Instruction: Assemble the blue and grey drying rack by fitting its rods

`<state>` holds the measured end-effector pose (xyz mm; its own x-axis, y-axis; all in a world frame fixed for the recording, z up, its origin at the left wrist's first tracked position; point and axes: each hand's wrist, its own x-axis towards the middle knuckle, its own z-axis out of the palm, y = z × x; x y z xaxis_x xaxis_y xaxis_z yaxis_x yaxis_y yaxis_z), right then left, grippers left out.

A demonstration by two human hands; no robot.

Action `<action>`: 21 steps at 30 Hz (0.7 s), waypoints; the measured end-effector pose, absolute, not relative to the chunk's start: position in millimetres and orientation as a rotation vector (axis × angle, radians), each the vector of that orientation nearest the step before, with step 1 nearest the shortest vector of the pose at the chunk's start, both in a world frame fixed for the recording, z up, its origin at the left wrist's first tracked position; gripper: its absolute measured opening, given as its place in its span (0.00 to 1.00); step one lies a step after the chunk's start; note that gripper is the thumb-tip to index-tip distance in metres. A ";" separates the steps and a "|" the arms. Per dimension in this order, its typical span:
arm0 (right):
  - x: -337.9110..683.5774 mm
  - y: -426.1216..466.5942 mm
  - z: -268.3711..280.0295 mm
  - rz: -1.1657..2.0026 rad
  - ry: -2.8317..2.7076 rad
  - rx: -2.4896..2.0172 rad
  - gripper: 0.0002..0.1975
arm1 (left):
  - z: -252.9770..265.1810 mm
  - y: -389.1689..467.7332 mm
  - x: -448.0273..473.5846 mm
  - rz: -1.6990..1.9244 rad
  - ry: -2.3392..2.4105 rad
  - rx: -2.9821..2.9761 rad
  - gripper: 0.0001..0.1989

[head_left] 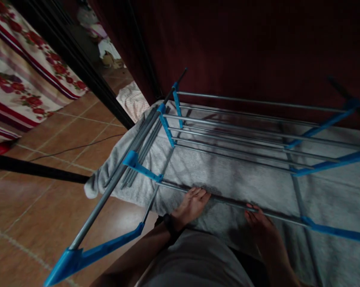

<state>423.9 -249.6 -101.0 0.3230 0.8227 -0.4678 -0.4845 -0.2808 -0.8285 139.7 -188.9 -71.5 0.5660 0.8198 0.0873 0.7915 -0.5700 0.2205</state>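
Rack sits on the blanket, spread from eight o'clock round to four. At six, the left hand curls its fingers over the near bar; the right hand closes its fingers around it, apparently spaced for steadiness. Rods lie at nine, probably set aside.

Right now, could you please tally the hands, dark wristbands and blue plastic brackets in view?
Hands, left hand and right hand: 2
Dark wristband: 1
Blue plastic brackets, partly cut off at the edges: 7
Total: 10
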 end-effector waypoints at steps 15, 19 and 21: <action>421.9 -250.1 -92.5 1.322 -0.448 -1.401 0.12 | -91.3 -215.1 77.0 0.911 1.795 2.105 0.11; 433.7 -246.4 -94.5 1.358 -0.474 -1.427 0.12 | -90.5 -220.3 44.8 1.307 2.054 1.419 0.07; 441.5 -245.6 -95.7 1.390 -0.499 -1.431 0.14 | -90.5 -216.3 38.5 1.377 2.016 1.133 0.11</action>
<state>441.5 -245.6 -95.7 0.2432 0.8455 -0.4753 -0.3499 -0.3805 -0.8560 38.5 -216.3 -90.5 -0.5639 0.8216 0.0834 0.3767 0.1660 0.9113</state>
